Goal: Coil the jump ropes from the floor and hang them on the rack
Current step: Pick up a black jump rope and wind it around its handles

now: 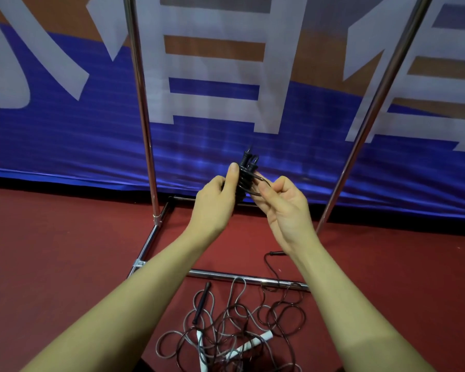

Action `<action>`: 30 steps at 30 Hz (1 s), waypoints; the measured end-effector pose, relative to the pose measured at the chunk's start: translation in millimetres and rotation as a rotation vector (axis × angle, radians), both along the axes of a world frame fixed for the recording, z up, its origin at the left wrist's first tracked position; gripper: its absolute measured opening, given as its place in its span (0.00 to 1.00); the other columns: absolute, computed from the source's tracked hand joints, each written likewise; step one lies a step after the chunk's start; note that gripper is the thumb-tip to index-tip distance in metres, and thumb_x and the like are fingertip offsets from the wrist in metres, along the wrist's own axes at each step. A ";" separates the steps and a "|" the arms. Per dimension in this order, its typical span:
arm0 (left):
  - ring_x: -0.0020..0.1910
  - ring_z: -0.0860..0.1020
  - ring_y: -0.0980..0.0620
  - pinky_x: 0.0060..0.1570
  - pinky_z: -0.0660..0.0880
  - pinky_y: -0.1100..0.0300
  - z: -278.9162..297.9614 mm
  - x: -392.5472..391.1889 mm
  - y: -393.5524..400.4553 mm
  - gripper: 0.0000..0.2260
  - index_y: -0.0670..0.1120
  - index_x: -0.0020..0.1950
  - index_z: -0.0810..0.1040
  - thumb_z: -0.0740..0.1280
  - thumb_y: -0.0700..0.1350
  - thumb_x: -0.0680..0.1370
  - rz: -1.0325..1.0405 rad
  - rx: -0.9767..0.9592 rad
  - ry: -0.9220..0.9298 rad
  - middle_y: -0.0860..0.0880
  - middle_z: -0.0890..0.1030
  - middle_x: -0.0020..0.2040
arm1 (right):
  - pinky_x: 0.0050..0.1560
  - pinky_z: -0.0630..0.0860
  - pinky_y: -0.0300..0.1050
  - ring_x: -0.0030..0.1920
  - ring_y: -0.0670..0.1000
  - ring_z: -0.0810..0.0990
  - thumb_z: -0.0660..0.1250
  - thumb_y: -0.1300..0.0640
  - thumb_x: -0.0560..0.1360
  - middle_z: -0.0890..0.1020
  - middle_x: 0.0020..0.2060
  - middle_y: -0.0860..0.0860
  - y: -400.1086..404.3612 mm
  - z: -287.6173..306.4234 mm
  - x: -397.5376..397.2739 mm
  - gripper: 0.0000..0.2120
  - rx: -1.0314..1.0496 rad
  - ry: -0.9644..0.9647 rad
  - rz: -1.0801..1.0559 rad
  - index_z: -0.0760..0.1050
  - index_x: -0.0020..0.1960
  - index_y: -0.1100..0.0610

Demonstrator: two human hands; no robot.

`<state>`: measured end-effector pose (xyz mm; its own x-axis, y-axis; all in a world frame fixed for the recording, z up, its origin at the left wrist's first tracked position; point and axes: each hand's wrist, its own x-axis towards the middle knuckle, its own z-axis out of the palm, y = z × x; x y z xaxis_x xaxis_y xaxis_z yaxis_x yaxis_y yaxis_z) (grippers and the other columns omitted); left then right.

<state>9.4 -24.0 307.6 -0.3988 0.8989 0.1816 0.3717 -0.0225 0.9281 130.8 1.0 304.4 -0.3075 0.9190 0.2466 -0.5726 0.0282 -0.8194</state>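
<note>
Sports hall: red court floor [65, 251], blue banner [65, 130], jump ropes [234, 326].

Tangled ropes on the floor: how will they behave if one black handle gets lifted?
The tangled ropes look thin and floppy, so cord would probably trail and sag. Their loops overlap, so neighbours and the white handles may drag along. The black handle looks rigid, likely the easiest grip.

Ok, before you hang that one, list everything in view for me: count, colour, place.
Coiled jump rope: one, black, held up between both hands.
Loose jump ropes: a tangle, dark and clear cords, on the floor by the rack base; exact count unclear.
Black handles: one in the tangle, one near the right wrist.
White handles: at least two, in the tangle.
Rack: one, silver metal, two uprights and base bars.
Banner: one, blue, white and orange, behind the rack.
Floor: red.
Hands: left grips the coil, right pinches its cord.
</note>
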 end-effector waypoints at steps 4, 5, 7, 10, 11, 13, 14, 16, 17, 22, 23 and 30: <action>0.22 0.67 0.51 0.24 0.63 0.62 1.8 -1.9 1.8 0.32 0.42 0.39 0.74 0.56 0.73 0.71 -0.141 -0.045 -0.321 0.45 0.69 0.29 | 0.49 0.77 0.38 0.45 0.50 0.84 0.60 0.71 0.75 0.85 0.44 0.53 0.5 0.4 1.5 0.14 0.021 -0.027 0.003 0.62 0.37 0.57; 0.23 0.66 0.51 0.24 0.62 0.62 3.0 -2.1 1.4 0.31 0.42 0.40 0.74 0.58 0.72 0.71 -0.191 -0.066 -0.397 0.45 0.69 0.29 | 0.48 0.77 0.38 0.45 0.50 0.84 0.60 0.71 0.75 0.85 0.44 0.53 0.9 0.6 2.1 0.14 0.028 -0.032 0.003 0.62 0.37 0.57; 0.24 0.65 0.50 0.24 0.62 0.62 2.7 -3.2 1.9 0.32 0.42 0.43 0.76 0.61 0.73 0.67 -0.260 -0.106 -0.481 0.47 0.68 0.28 | 0.48 0.77 0.38 0.45 0.51 0.84 0.60 0.71 0.76 0.85 0.45 0.53 1.2 0.8 2.7 0.14 0.039 -0.045 0.002 0.62 0.37 0.57; 0.26 0.69 0.51 0.29 0.67 0.59 0.5 -5.6 4.3 0.34 0.43 0.48 0.81 0.64 0.74 0.66 -0.321 -0.104 -0.498 0.48 0.71 0.29 | 0.51 0.78 0.40 0.47 0.51 0.84 0.62 0.69 0.75 0.85 0.45 0.53 3.0 1.3 4.0 0.12 0.039 -0.063 -0.009 0.63 0.37 0.57; 0.28 0.70 0.51 0.31 0.68 0.58 1.2 -5.8 4.3 0.33 0.45 0.50 0.83 0.64 0.73 0.66 -0.347 -0.089 -0.504 0.48 0.73 0.31 | 0.53 0.78 0.42 0.47 0.51 0.84 0.63 0.67 0.74 0.85 0.46 0.53 3.9 1.8 5.0 0.12 0.044 -0.072 -0.007 0.63 0.37 0.57; 0.31 0.72 0.49 0.33 0.69 0.56 3.5 -7.6 3.6 0.33 0.48 0.53 0.83 0.62 0.73 0.67 -0.395 -0.058 -0.528 0.41 0.77 0.37 | 0.55 0.76 0.45 0.49 0.51 0.83 0.65 0.64 0.73 0.85 0.47 0.53 4.7 3.4 5.8 0.12 0.063 -0.079 0.011 0.63 0.37 0.56; 0.33 0.73 0.47 0.34 0.70 0.55 5.3 -8.8 2.7 0.34 0.47 0.55 0.82 0.60 0.74 0.67 -0.411 -0.053 -0.519 0.36 0.79 0.42 | 0.56 0.76 0.45 0.49 0.51 0.83 0.67 0.62 0.72 0.85 0.47 0.53 4.8 3.9 6.1 0.13 0.074 -0.081 0.022 0.63 0.37 0.56; 0.36 0.74 0.45 0.37 0.70 0.53 8.7 -10.7 0.8 0.36 0.46 0.55 0.82 0.58 0.75 0.68 -0.409 -0.075 -0.435 0.32 0.80 0.48 | 0.56 0.77 0.46 0.49 0.51 0.83 0.72 0.59 0.69 0.85 0.47 0.54 4.3 3.6 6.0 0.13 0.090 -0.078 0.044 0.66 0.36 0.54; 0.35 0.74 0.45 0.37 0.71 0.53 10.1 -11.3 -0.7 0.37 0.44 0.54 0.83 0.57 0.75 0.69 -0.394 -0.095 -0.387 0.34 0.81 0.44 | 0.55 0.78 0.46 0.48 0.52 0.83 0.72 0.57 0.66 0.85 0.47 0.55 4.0 3.5 6.6 0.12 0.092 -0.067 0.053 0.67 0.35 0.53; 0.30 0.75 0.49 0.32 0.72 0.58 15.4 -6.4 -10.1 0.32 0.43 0.49 0.84 0.56 0.69 0.72 -0.348 -0.087 -0.324 0.41 0.79 0.33 | 0.54 0.78 0.47 0.44 0.53 0.83 0.71 0.55 0.65 0.85 0.43 0.56 4.4 4.7 9.1 0.11 0.110 -0.061 0.034 0.68 0.35 0.53; 0.31 0.75 0.49 0.33 0.72 0.57 16.2 -4.8 -11.7 0.30 0.47 0.49 0.85 0.57 0.69 0.71 -0.363 -0.069 -0.324 0.39 0.81 0.37 | 0.53 0.78 0.47 0.44 0.53 0.83 0.71 0.54 0.65 0.85 0.42 0.56 4.5 4.8 9.0 0.10 0.112 -0.066 0.026 0.70 0.35 0.52; 0.26 0.71 0.48 0.26 0.71 0.61 16.4 -4.8 -15.9 0.24 0.38 0.51 0.83 0.62 0.59 0.77 -0.360 0.040 -0.331 0.38 0.75 0.34 | 0.43 0.77 0.40 0.36 0.47 0.81 0.68 0.59 0.68 0.84 0.35 0.51 2.3 7.7 7.9 0.11 0.048 -0.006 0.013 0.65 0.38 0.57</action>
